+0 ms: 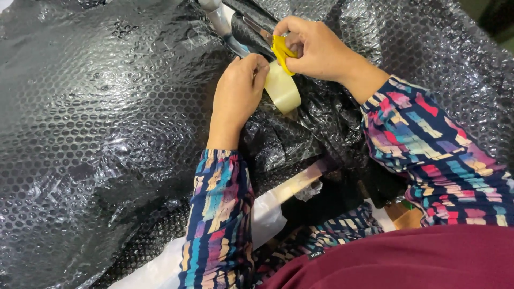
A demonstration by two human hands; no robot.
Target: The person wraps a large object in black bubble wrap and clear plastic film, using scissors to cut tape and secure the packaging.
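Our left hand [235, 93] closed on tape roll [282, 88], pressed onto black bubble wrap [107, 134]. Our right hand [316, 48] grips yellow-handled scissors [281, 51] directly above roll, blades angled up-left, touching distance.

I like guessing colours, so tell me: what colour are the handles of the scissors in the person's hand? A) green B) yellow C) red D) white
B: the right hand grips scissors with yellow handles, right by the roll of tape that the left hand holds over the black bubble wrap.
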